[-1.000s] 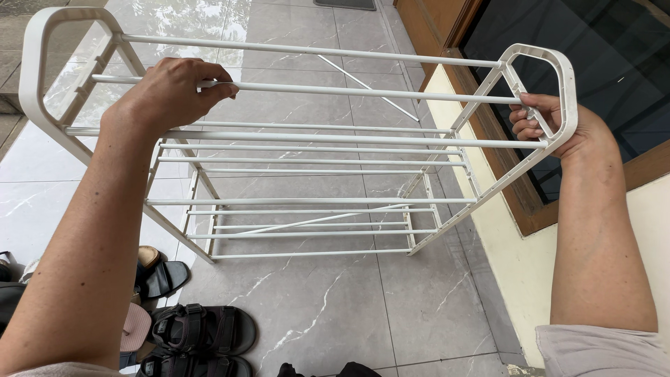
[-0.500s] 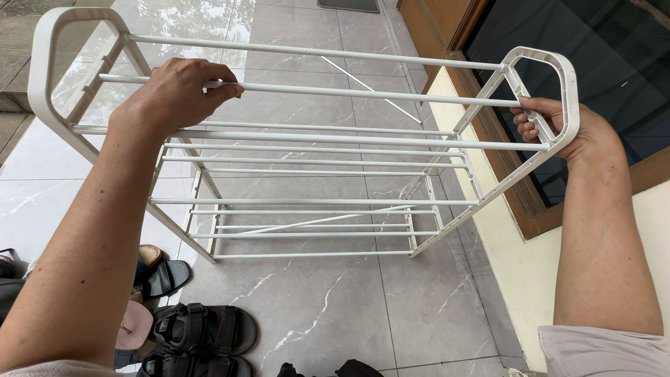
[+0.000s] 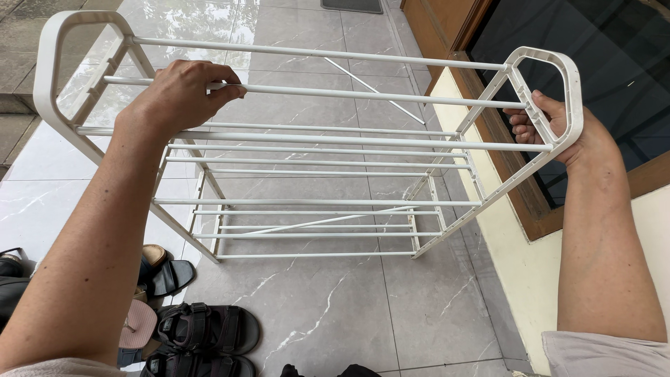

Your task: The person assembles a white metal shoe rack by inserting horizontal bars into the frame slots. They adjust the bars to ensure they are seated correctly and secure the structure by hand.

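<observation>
Left hand [image 3: 178, 94] curls around a top rail of the white shoe rack [image 3: 314, 150] at ten o'clock; right hand [image 3: 558, 129] grips its end frame at two o'clock, fingers partly hidden; sandals [image 3: 202, 328] cut off at seven

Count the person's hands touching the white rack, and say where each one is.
2. The left hand grips a top rod of the white rack; the right hand holds its right end frame.
</observation>
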